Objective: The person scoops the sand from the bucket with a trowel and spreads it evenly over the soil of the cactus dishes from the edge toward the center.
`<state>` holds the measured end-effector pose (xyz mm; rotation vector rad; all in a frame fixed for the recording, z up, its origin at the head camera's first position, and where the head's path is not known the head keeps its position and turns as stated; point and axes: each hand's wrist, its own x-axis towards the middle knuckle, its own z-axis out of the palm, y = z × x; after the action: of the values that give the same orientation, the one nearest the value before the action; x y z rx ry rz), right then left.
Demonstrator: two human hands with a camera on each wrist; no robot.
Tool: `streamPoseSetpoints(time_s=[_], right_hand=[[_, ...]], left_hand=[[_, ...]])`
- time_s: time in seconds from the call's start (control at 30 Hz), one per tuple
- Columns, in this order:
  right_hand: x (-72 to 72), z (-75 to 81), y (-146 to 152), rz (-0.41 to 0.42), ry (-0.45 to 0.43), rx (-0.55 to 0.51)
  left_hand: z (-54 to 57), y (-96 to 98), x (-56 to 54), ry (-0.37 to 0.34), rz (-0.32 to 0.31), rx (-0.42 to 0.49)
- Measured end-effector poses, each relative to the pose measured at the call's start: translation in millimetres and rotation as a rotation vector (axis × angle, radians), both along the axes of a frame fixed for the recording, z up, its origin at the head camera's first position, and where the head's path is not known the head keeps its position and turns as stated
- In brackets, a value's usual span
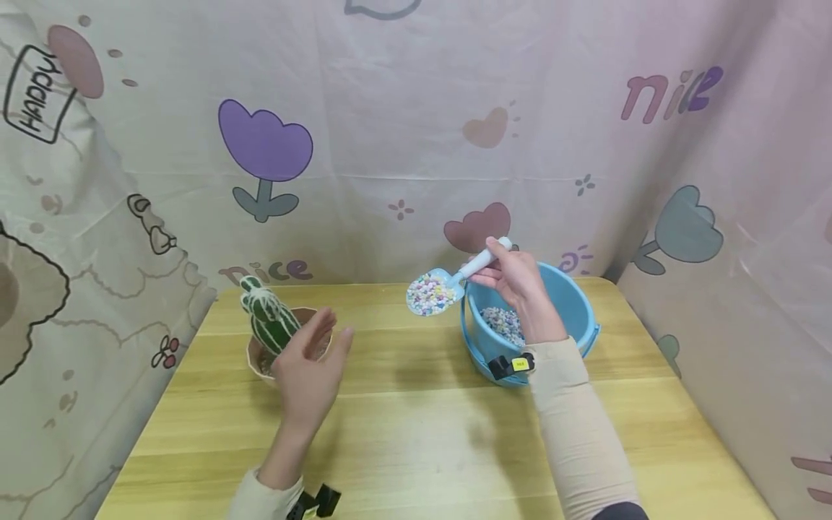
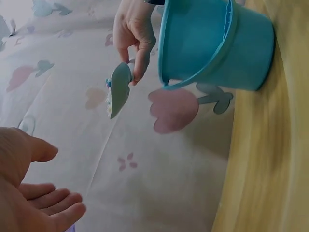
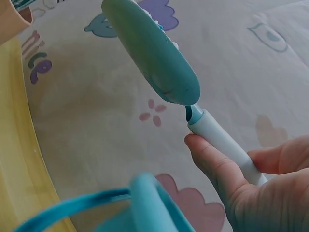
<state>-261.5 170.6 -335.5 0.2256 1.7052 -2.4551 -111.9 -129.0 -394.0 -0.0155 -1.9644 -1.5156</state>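
My right hand (image 1: 513,278) grips the white handle of a small blue shovel (image 1: 458,278), held in the air at the left rim of the bucket. Multicoloured pebbles (image 1: 430,293) heap its scoop. In the right wrist view, the thumb and fingers of that hand (image 3: 260,188) wrap the handle, and the scoop's underside faces the camera. The blue bucket (image 1: 565,296) holds more of the small pebbles (image 1: 502,323). My left hand (image 1: 312,368) is raised in front of a potted cactus (image 1: 269,318), fingers extended and holding nothing; it hides part of the pot (image 1: 256,361).
A wooden table (image 1: 416,433) carries the pot at the left and the bucket at the right. Printed cloth (image 1: 390,130) hangs behind and along both sides. The bucket's handle (image 2: 212,67) hangs down its side.
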Motion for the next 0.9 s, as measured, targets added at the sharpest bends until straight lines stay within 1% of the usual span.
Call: streamPoseSetpoints(time_s=[0.07,0.13,0.2,0.23,0.27,0.33,0.43,0.53,0.63,0.73,0.83,0.9], right_hand=[[0.6,-1.1,-7,0.005,-0.003,-0.001],[0.9,-1.9,-14,0.011,-0.002,-0.005],[1.0,-2.8,-21,0.013,-0.007,-0.014],[1.1,-3.4,-24,0.014,-0.009,-0.02],[1.1,-4.1,-27,0.015,-0.011,-0.027],[1.1,-5.7,-34,0.021,-0.012,-0.042],[1.4,-9.2,-44,0.025,-0.007,-0.052],[1.3,-13.4,-55,0.036,0.0,-0.044],[1.1,-17.6,-66,0.043,0.0,-0.036],[0.0,-21.0,-77,0.044,0.002,-0.026],[-2.7,-23.6,-86,0.047,0.008,-0.021],[-4.3,-24.8,-92,0.05,0.01,-0.019]], left_hand=[[-5.0,-8.2,10.6,0.058,0.082,0.001],[-11.4,-18.5,18.7,0.101,0.154,-0.003],[-17.2,-29.9,25.4,0.117,0.219,-0.007],[-19.4,-36.0,28.1,0.108,0.244,-0.003],[-20.9,-42.2,30.6,0.081,0.26,0.01],[-24.0,-55.3,33.8,-0.001,0.28,0.03],[-28.2,-74.2,34.4,-0.161,0.248,0.066],[-35.0,-89.9,31.1,-0.262,0.187,0.083],[-40.6,-100.4,28.2,-0.319,0.126,0.089],[-43.9,-108.6,24.5,-0.37,0.067,0.064],[-46.2,-116.4,19.2,-0.396,0.027,0.023],[-47.4,-121.2,15.6,-0.398,0.004,0.0]])
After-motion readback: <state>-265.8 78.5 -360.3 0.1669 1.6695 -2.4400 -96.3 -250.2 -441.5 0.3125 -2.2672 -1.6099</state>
